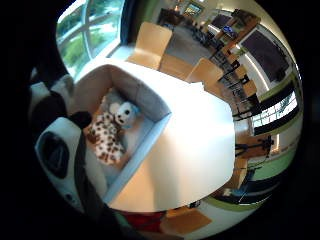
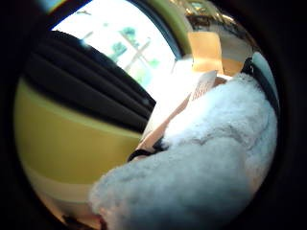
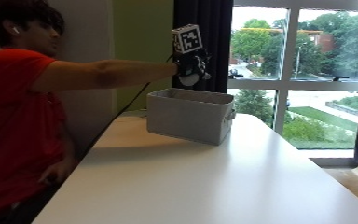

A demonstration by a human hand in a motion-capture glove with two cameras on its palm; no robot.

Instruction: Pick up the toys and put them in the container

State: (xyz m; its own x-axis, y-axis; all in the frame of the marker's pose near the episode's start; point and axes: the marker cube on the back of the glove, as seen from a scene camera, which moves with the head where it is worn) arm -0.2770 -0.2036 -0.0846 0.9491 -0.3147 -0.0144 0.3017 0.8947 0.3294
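Outside view, grip: the gloved right hand [image 3: 191, 65] hung above the container [image 3: 188, 116], fingers curled round a black-and-white plush toy [image 3: 190, 77].
Held toy: close against the palm in both palm views, white fur [image 2: 211, 163] filling the thumb side, not yet released.
Container: grey fabric bin standing on the white worktop [image 3: 216, 182], near the window.
Inside container: a spotted plush toy [image 1: 107, 137] and a white plush toy [image 1: 125, 114] lay touching on the bottom.
Progress: judged late; two toys were in, a third awaited dropping. No other toy showed on the worktop.
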